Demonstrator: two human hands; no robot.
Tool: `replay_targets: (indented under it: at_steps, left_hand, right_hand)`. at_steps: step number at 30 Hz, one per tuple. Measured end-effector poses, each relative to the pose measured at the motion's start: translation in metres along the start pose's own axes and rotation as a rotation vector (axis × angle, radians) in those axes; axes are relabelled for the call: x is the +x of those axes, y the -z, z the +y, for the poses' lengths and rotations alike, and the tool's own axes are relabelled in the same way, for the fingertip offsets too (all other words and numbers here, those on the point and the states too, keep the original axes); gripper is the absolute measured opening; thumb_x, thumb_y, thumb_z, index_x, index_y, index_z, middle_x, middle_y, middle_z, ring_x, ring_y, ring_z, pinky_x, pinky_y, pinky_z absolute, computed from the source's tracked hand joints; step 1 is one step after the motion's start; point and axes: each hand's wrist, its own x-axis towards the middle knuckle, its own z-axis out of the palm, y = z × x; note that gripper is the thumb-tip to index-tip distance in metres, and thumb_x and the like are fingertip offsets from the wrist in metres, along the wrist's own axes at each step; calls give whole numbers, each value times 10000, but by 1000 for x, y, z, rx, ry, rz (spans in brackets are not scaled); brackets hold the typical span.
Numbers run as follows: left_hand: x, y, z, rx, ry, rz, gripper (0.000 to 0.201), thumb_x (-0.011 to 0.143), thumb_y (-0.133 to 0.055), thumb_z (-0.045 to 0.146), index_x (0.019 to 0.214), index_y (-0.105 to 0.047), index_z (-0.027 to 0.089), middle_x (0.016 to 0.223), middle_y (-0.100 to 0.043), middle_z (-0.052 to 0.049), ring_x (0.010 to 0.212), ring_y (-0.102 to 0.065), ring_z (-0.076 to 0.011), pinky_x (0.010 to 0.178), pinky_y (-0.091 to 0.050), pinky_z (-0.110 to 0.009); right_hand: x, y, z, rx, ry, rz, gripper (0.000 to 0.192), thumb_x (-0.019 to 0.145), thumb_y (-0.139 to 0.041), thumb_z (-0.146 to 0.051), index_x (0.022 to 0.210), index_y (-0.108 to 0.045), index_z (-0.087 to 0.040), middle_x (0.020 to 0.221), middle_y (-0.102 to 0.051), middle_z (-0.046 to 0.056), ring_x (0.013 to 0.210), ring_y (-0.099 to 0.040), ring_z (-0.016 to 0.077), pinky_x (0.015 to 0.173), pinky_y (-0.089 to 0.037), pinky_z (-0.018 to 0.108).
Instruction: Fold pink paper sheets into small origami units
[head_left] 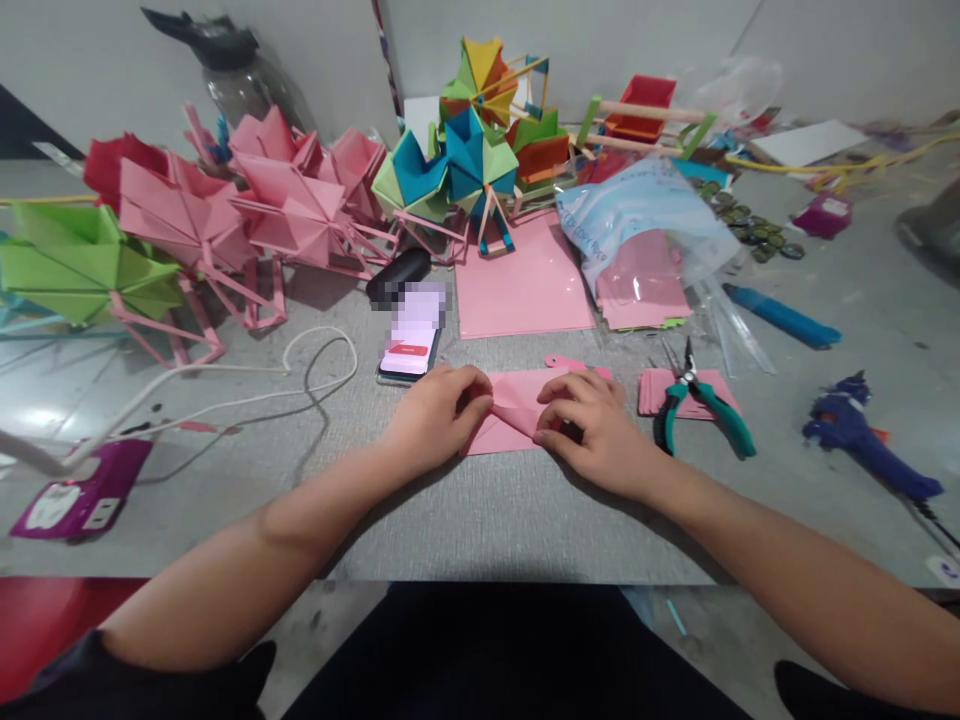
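The fingers [480, 392] of the left hand [435, 415] are drawn together and press down on the left part of the pink paper [510, 410], fingertips at a raised fold near its middle. The right hand [592, 425] mirrors it: its fingers [559, 400] curl together and pinch the fold from the other side, thumb low against the sheet. The paper lies flat on the grey counter [480, 520], right in front of the person, between the two hands and partly hidden under them.

The sheet looks thin and light, soft enough to crease but easy to tear or crumple, so it likely handles best by the edges and along the fold, with flat finger pressure rather than a hard grip. On the smooth counter it may slide unless one hand pins it.

Just right of the right hand lie green-handled pliers [701, 405] on a small pink stack [720, 385]. A phone [412, 340] sits just beyond the left hand. Further back are a larger pink sheet [521, 285], a plastic bag [645, 225] and folded paper models [292, 205]. A blue glue gun [862, 440] lies well to the right.
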Motion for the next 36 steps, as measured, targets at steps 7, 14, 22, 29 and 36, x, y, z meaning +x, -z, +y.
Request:
replay_targets:
  at_steps: [7, 14, 22, 29, 36]
  left_hand:
    - [5, -10, -2, 47, 14, 54, 85, 1017, -629, 213, 1007, -713, 204, 948, -780, -58, 942, -696, -250, 898, -573, -435]
    - [3, -12, -5, 67, -73, 35, 176, 1029, -576, 122, 1060, -732, 196, 1036, -808, -67, 1021, -709, -257, 967, -570, -443]
    - [1, -11, -8, 141, -175, 13, 274, 998, -541, 55, 1072, -762, 199, 1042, -825, -68, 998, -696, -258, 926, -566, -432]
    - [-14, -14, 9, 448, -343, 25, 264, 1068, -541, 151, 1235, -744, 163, 1278, -801, -151, 1189, -712, -344, 1023, -540, -544]
    - [-40, -29, 29, 472, -576, -62, 440, 1124, -492, 222, 1533, -579, 86, 1577, -644, -224, 1521, -573, -344, 1301, -417, -531]
  right_hand:
    - [0, 1, 1, -7, -39, -5, 187, 1012, -733, -354, 871, -689, -240, 1063, -708, 65, 1143, -602, 324, 1000, -392, 545]
    - [0, 0, 1, -19, -30, 1, 211, 1033, -706, -383, 874, -675, -248, 1069, -707, 72, 1147, -597, 330, 1002, -392, 543]
    - [-1, 0, 2, -18, -20, 13, 195, 1056, -674, -443, 971, -697, -269, 1091, -719, 67, 1164, -609, 329, 1007, -392, 538]
    - [-2, -1, 3, -50, 2, 11, 238, 1068, -661, -500, 1033, -739, -278, 1137, -723, 69, 1174, -614, 330, 992, -381, 530]
    - [-1, -2, 2, -45, 17, 36, 123, 1034, -650, -372, 1020, -723, -274, 1087, -716, 66, 1124, -605, 318, 984, -388, 514]
